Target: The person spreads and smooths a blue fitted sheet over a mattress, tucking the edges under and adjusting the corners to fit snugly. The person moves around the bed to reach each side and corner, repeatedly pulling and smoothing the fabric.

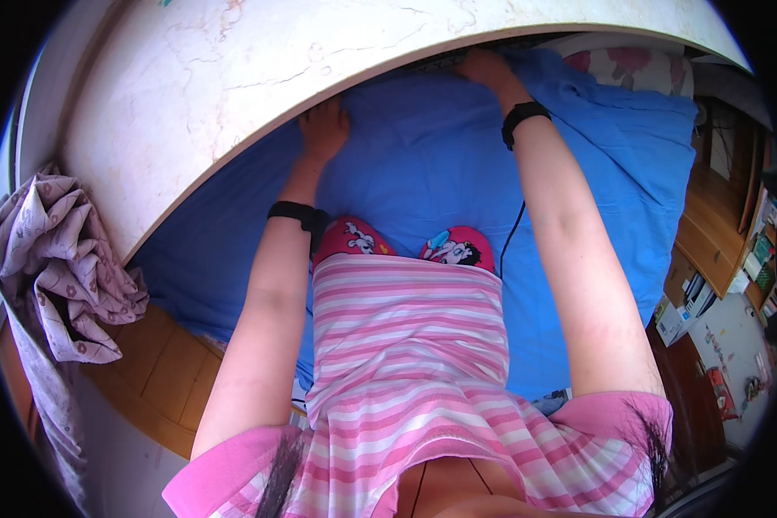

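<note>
A blue bed sheet (423, 164) is spread over a bed below me, wrinkled toward its far right. At its far edge, close against the pale wall, my left hand (325, 131) has its fingers bent onto the sheet. Farther right, my right hand (489, 71) is curled at the same edge, beside a bunched part of the cloth and a dark gap. Both hands look closed on the sheet, though their fingertips are partly hidden. Black bands circle both wrists. My feet, in red cartoon-print coverings (456, 248), rest on the sheet between my arms.
A pale marbled wall (259, 60) curves across the far side. Bunched patterned curtain (69, 259) hangs at left over a wooden ledge (155, 380). A floral pillow (634, 69) lies far right. A black cord (513, 237) crosses the sheet. Wooden furniture (712, 224) stands at right.
</note>
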Action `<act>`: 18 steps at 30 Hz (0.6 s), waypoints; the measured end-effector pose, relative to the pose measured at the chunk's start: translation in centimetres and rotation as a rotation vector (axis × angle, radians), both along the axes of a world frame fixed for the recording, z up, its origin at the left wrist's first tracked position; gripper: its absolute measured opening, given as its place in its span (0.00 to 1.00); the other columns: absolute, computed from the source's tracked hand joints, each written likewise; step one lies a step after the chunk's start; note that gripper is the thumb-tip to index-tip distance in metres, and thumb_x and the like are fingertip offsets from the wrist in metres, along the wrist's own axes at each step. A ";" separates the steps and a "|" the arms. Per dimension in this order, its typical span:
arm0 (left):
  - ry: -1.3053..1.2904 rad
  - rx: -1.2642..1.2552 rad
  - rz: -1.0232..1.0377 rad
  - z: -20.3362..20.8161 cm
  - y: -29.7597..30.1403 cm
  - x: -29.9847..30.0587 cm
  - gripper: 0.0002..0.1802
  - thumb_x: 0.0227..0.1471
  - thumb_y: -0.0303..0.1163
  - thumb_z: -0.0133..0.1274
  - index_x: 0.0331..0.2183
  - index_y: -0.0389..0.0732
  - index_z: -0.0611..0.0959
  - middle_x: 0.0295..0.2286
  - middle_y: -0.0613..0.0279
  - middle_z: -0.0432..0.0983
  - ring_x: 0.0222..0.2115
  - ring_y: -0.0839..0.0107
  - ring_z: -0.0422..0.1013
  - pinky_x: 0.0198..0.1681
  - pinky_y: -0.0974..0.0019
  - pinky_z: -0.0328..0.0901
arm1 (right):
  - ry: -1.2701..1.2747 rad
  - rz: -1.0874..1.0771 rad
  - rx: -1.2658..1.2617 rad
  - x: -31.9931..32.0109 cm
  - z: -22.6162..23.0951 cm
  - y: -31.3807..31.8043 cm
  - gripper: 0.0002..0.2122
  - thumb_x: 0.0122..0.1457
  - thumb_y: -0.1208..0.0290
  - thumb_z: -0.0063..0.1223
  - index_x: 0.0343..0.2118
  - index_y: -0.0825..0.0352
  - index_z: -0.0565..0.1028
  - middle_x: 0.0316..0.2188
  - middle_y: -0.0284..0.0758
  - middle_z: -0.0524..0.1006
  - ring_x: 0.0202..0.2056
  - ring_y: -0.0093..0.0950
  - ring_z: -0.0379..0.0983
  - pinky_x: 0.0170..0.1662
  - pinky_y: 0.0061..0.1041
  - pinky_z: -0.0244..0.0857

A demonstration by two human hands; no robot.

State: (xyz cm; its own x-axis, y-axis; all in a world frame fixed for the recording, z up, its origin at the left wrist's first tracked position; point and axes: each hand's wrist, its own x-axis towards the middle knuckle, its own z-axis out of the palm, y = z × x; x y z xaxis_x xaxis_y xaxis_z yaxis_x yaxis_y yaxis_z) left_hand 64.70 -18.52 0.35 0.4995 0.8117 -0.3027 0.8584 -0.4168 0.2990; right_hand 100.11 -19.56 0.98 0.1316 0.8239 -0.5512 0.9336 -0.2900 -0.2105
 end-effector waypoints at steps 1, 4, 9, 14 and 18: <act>0.005 -0.011 0.003 0.0 0.2 -0.1 0.24 0.52 0.38 0.44 0.52 0.44 0.69 0.48 0.52 0.67 0.48 0.53 0.63 0.51 0.43 0.52 | 0.034 0.005 0.072 0.6 -1.1 -0.5 0.19 0.51 0.59 0.46 0.39 0.67 0.76 0.41 0.49 0.75 0.41 0.45 0.73 0.46 0.40 0.67; 0.040 -0.034 -0.008 0.1 0.3 -0.1 0.24 0.54 0.40 0.41 0.53 0.46 0.67 0.49 0.53 0.66 0.49 0.52 0.63 0.52 0.41 0.51 | -0.130 0.247 0.274 2.2 -4.7 -1.5 0.15 0.55 0.63 0.42 0.37 0.68 0.76 0.38 0.49 0.75 0.39 0.45 0.73 0.43 0.42 0.68; 0.054 0.026 -0.033 0.9 -0.3 0.2 0.26 0.54 0.41 0.42 0.54 0.46 0.65 0.52 0.53 0.62 0.51 0.53 0.60 0.54 0.40 0.48 | -0.038 0.141 0.690 2.6 -6.9 -1.0 0.12 0.55 0.67 0.45 0.36 0.68 0.76 0.33 0.50 0.76 0.36 0.44 0.74 0.39 0.39 0.70; 0.045 -0.028 -0.056 3.1 0.8 0.2 0.27 0.51 0.40 0.47 0.53 0.45 0.66 0.49 0.53 0.64 0.52 0.54 0.59 0.54 0.41 0.49 | 0.295 -0.073 0.344 0.7 -1.5 -0.3 0.13 0.48 0.64 0.52 0.31 0.70 0.76 0.34 0.51 0.76 0.36 0.43 0.75 0.38 0.38 0.70; 0.016 -0.126 -0.074 5.0 1.4 0.5 0.27 0.49 0.39 0.50 0.52 0.45 0.68 0.50 0.52 0.64 0.52 0.55 0.58 0.53 0.43 0.51 | 0.453 -0.417 -0.134 0.2 2.6 0.3 0.15 0.46 0.61 0.52 0.27 0.72 0.76 0.34 0.50 0.77 0.35 0.43 0.75 0.39 0.38 0.69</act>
State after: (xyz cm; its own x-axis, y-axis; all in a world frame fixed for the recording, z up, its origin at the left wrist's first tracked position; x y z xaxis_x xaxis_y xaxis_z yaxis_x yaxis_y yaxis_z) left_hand 65.16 -17.11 5.38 0.5512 0.7274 -0.4087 0.8316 -0.4394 0.3395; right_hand 100.27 -19.28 3.60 0.1559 0.6733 -0.7227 0.5632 -0.6617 -0.4950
